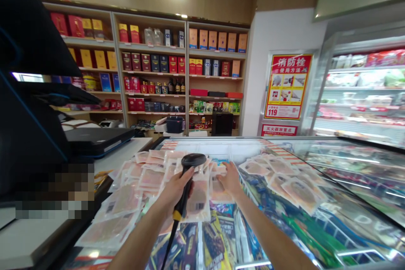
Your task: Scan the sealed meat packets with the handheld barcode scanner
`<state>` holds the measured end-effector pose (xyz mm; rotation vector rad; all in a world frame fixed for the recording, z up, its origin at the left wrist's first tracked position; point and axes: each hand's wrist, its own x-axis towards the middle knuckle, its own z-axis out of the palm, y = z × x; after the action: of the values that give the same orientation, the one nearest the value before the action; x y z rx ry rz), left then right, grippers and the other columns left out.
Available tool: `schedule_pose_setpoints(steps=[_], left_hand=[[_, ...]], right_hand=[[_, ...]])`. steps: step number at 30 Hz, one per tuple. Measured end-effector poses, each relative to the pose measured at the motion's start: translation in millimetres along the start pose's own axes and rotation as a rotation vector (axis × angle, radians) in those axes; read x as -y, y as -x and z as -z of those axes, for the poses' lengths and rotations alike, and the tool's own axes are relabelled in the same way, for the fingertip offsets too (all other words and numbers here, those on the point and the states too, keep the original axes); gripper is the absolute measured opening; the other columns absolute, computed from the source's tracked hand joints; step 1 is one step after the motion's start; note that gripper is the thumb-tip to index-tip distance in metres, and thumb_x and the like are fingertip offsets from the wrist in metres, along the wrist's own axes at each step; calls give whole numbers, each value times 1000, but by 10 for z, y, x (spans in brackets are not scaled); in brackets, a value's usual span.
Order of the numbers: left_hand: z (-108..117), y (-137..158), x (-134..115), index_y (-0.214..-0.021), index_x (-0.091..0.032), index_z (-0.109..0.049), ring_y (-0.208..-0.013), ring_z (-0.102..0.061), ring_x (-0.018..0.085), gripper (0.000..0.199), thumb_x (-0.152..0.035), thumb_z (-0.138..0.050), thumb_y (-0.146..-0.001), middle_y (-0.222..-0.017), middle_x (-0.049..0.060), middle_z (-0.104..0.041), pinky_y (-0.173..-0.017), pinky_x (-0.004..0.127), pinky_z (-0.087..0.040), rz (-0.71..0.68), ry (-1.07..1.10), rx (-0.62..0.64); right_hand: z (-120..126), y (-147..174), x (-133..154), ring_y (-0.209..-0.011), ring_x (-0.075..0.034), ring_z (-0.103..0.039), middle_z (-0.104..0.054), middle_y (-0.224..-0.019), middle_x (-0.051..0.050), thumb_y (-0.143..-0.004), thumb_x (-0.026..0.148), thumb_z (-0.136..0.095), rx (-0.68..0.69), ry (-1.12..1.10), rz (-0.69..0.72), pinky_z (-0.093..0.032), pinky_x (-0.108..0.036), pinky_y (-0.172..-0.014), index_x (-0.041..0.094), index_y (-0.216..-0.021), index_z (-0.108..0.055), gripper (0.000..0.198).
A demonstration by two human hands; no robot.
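Note:
My left hand (177, 186) is wrapped around the handle of a black barcode scanner (193, 160), whose cord runs down toward me. Under the scanner lies a clear flat packet (198, 202) with a barcode label. To the right, my right hand (230, 179) has its fingers spread over another flat packet (218, 187); whether it grips the packet's edge is hard to see. Many similar pale packets (126, 198) are piled on the glass freezer top at the left. A second group of packets (297, 190) lies to the right of my right arm.
Through the freezer's glass lid, colourful bags (218, 236) show below. A black checkout terminal (28, 93) and a flat black device (98, 139) stand on the left counter. Shelves of boxes (152, 63) line the back wall, beside a red poster (288, 86) and a lit display fridge (363, 88).

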<state>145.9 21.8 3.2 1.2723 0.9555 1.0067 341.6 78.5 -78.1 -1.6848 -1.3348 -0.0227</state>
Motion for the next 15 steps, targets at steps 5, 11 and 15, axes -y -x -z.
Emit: schedule_pose_setpoints(steps=[5,11,15], left_hand=[[-124,-129,17,-69,-15,-48,-38,-44,6,36,-51,-49,-64,-47,-3,-50,-38,17,-32,18,30,54],[-280,-184,56,-69,-14,-48,-37,-43,6,35,-49,-49,-65,-46,-4,-49,-38,17,-31,20,56,62],[-335,-216,156,-69,-14,-48,-36,-42,6,38,-52,-48,-64,-46,-3,-49,-37,18,-30,16,55,102]], right_hand=[[-155,59,31,-115,-21,-32,-46,-116,-8,-70,22,-39,-16,-262,47,-24,-37,-96,16,-109,-47,41],[-174,4,-30,-116,-21,-31,-41,-122,-12,-76,40,-31,63,-366,-16,-25,-36,-95,12,-115,-42,49],[90,-222,-278,-116,-23,-30,-42,-119,-15,-74,37,-35,-41,-117,5,-24,-38,-94,10,-112,-44,48]])
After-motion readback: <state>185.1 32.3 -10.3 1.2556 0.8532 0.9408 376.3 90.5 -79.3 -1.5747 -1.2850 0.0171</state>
